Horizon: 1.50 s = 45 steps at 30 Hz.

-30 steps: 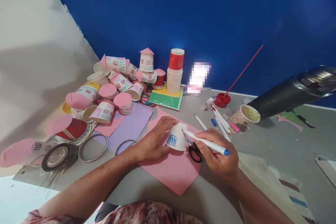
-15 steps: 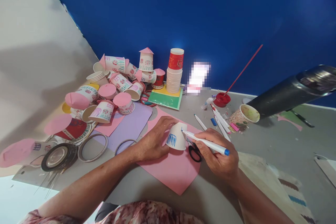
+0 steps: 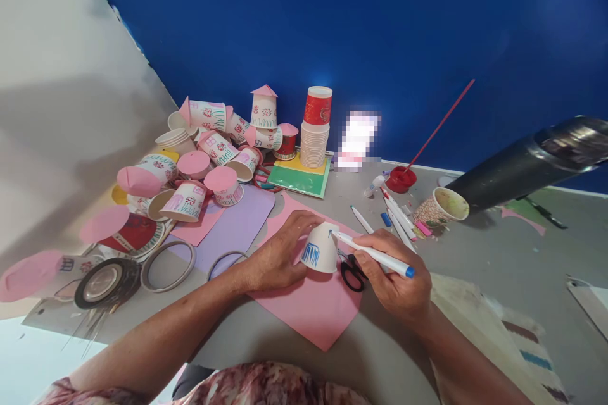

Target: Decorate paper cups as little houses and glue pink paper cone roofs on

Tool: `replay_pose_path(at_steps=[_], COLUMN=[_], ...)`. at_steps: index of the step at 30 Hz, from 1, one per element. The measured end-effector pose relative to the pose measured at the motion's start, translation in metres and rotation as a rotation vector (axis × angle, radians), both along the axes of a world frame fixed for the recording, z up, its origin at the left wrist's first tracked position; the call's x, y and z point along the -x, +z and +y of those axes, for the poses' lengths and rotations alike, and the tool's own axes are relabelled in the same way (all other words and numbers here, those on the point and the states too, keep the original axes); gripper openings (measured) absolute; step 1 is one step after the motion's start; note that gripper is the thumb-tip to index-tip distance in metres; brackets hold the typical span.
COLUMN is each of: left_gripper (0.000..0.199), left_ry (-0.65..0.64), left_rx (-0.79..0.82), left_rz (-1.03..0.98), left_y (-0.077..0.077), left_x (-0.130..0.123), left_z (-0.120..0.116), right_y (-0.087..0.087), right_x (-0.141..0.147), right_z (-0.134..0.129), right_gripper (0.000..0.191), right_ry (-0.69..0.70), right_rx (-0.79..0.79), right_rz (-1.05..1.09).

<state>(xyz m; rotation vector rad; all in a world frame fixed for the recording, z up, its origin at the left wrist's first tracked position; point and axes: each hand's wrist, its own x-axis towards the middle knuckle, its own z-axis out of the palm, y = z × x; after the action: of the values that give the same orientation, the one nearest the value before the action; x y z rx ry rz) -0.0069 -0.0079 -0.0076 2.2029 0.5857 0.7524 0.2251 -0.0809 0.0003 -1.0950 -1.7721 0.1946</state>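
A white paper cup [image 3: 324, 259] with blue scribbled strokes on its side is tilted over a pink paper sheet [image 3: 313, 316]. My left hand [image 3: 280, 250] grips the cup from the left, fingers around its top and side. Between the fingers of my right hand [image 3: 396, 272] is a white marker [image 3: 375, 254] with a blue end. Its tip is at the cup's upper right side, by a small blue mark. Black-handled scissors [image 3: 352, 275] lie just right of the cup, partly under my right hand.
Decorated cups with pink tops [image 3: 187, 201] crowd the left. Behind are stacked cups [image 3: 315, 145] on a green and yellow pack [image 3: 297, 178]. Rightward are several markers [image 3: 401, 218], a red pot [image 3: 401, 180], a patterned cup [image 3: 434, 207] and a black flask [image 3: 508, 168]. Tape rolls [image 3: 102, 283] lie front left.
The marker tip has shifted very slightly along the cup's upper right side, and the small blue mark there looks a little larger. My left hand still holds the cup.
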Motion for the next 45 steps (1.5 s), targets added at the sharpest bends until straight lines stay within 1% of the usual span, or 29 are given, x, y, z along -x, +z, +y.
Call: replay_pose_path(at_steps=[12,20,24,28,36,39,45], left_gripper=[0.077,0.075,0.074,0.071,0.069,0.067,0.067], left_ry=[0.024,0.030,0.038,0.019,0.018,0.021,0.034], left_rx=[0.016,0.023,0.049,0.052,0.058,0.056,0.080], left_rz=[0.008,0.019,0.020,0.016,0.011,0.004,0.003], left_y=[-0.0025,-0.0026,-0.0009,-0.0013,-0.0022,-0.0012,-0.0003], left_x=[0.0018,0.0020,0.0017,0.0016,0.0004,0.0001,0.0010], left_z=[0.0008,0.0011,0.0008,0.0009,0.0001,0.0003,0.0010], right_y=[0.0001,0.0047,0.0030,0.0023,0.0053,0.0060,0.0060], right_x=[0.0007,0.0013,0.0011,0.0012,0.0012,0.0013,0.0006], right_z=[-0.0006,-0.0019,-0.0018,-0.0012,-0.0002,0.0003,-0.0005], right_gripper=[0.016,0.013,0.015,0.017,0.013,0.014,0.015], right_ry=[0.029,0.055,0.035,-0.006,-0.019,-0.015,-0.021], right_rx=[0.009,0.065,0.022,-0.011,-0.024,-0.025,-0.014], right_rz=[-0.002,-0.013,0.003,0.019,0.004,0.007,0.015])
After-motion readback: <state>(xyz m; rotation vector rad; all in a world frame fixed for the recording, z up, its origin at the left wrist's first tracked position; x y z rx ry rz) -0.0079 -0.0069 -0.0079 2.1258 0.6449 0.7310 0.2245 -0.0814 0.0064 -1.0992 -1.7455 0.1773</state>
